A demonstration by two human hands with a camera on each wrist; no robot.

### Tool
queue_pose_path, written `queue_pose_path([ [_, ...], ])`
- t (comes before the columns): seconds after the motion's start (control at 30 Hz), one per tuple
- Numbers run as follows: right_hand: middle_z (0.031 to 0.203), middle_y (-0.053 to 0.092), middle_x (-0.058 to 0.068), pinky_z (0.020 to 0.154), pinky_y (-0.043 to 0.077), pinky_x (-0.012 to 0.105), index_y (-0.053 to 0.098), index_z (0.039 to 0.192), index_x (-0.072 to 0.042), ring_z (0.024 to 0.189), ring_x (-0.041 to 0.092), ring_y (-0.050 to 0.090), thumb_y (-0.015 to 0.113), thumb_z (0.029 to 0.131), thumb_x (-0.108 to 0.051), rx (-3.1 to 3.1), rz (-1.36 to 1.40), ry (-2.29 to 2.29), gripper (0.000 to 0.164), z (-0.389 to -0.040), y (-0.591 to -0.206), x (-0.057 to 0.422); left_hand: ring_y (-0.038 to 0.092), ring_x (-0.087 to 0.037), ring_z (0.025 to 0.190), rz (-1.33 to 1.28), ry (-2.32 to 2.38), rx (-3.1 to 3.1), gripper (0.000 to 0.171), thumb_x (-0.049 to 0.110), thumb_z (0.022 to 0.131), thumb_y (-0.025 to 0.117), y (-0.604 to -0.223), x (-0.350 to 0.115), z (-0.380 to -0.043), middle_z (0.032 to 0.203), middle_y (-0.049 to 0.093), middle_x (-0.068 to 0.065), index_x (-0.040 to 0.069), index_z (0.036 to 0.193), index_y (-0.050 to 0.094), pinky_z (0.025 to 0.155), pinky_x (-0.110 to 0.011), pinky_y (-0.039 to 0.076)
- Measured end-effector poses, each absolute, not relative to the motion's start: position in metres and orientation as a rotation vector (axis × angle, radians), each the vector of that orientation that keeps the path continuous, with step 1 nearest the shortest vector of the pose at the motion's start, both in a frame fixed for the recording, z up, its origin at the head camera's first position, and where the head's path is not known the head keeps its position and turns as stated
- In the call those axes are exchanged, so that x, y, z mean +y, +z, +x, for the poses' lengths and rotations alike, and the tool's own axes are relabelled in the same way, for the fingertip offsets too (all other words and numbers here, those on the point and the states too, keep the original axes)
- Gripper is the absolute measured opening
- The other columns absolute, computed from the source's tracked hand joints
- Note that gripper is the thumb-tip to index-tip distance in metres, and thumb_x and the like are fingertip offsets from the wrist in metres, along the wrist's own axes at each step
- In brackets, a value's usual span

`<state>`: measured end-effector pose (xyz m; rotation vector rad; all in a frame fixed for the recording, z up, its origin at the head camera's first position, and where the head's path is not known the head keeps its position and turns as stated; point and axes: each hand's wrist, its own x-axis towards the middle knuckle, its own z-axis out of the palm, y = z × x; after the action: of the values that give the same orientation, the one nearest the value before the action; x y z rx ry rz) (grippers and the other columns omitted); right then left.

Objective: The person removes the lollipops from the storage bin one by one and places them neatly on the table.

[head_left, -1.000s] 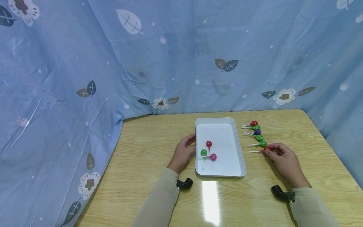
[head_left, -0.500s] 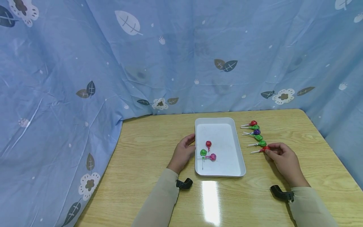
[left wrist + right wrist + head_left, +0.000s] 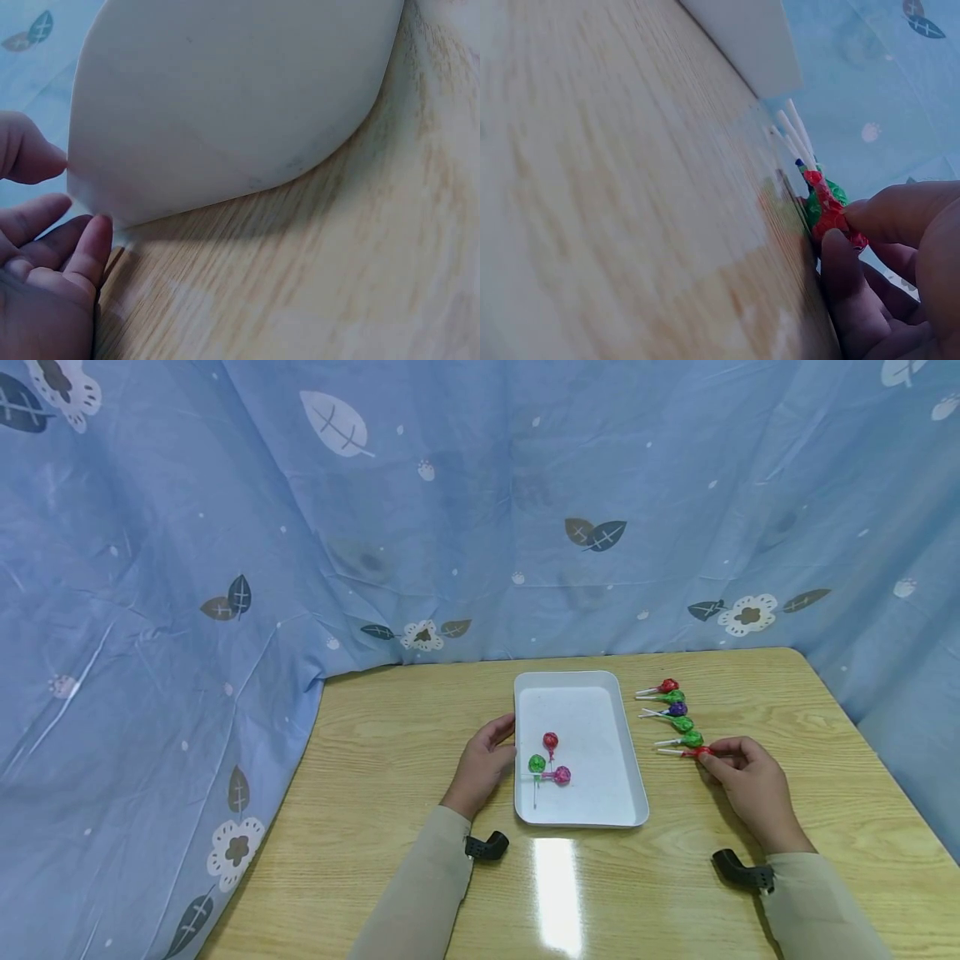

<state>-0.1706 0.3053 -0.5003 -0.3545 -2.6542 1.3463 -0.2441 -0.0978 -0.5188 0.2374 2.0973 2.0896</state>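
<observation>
A person's right hand (image 3: 753,787) is pinching a red lollipop (image 3: 696,751) at the near end of a row of five other lollipops (image 3: 678,709) on the wooden tabletop (image 3: 390,752). The left hand (image 3: 483,770), fingers loosely extended, is touching the left side of a white tray (image 3: 600,806), where three more lollipops (image 3: 562,775) are lying.

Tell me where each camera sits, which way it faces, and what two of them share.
Head: worn on the head, facing forward and down at the tray and the row of lollipops; left hand, right hand and both sleeves show.
Left wrist: worn there, facing the tray's outer side; the left fingers show.
Right wrist: worn there, facing the red lollipop pinched by the right fingers.
Shared: the head and right wrist views both show that red lollipop.
</observation>
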Motion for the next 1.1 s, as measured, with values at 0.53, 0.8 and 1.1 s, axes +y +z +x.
queue_pose_path([
  [0.53,0.105,0.070,0.012,0.063,0.053,0.018,0.066,0.124,0.003,0.082,0.007,0.062,0.070,0.109,-0.029,-2.604,-0.381,1.379,0.035,-0.1686,-0.5005,0.3056,0.054,-0.021,0.144,0.229,2.090,2.088,0.058,0.004,0.103,0.063,-0.5189,-0.0983,-0.2438,0.158,0.056,-0.007,0.006,0.160,0.053,0.113,-0.033,0.049],
  [0.8,0.101,0.074,0.002,0.068,0.058,0.016,0.063,0.125,0.005,0.081,0.003,0.071,0.067,0.110,-0.022,-2.502,-0.389,1.512,0.031,-0.1690,-0.5006,0.3054,0.054,-0.023,0.144,0.234,2.091,2.090,0.058,0.005,0.103,0.063,-0.5176,-0.0981,-0.2427,0.158,0.056,-0.009,0.006,0.159,0.053,0.114,-0.034,0.049],
  [1.1,0.093,0.075,-0.003,0.063,0.052,0.018,0.066,0.122,0.000,0.079,0.006,0.069,0.068,0.110,-0.025,-2.439,-0.398,1.500,0.028,-0.1677,-0.5002,0.3089,0.054,-0.022,0.144,0.240,2.088,2.096,0.058,0.005,0.102,0.062,-0.5185,-0.0982,-0.2434,0.158,0.056,-0.009,0.006,0.159,0.054,0.114,-0.034,0.049],
])
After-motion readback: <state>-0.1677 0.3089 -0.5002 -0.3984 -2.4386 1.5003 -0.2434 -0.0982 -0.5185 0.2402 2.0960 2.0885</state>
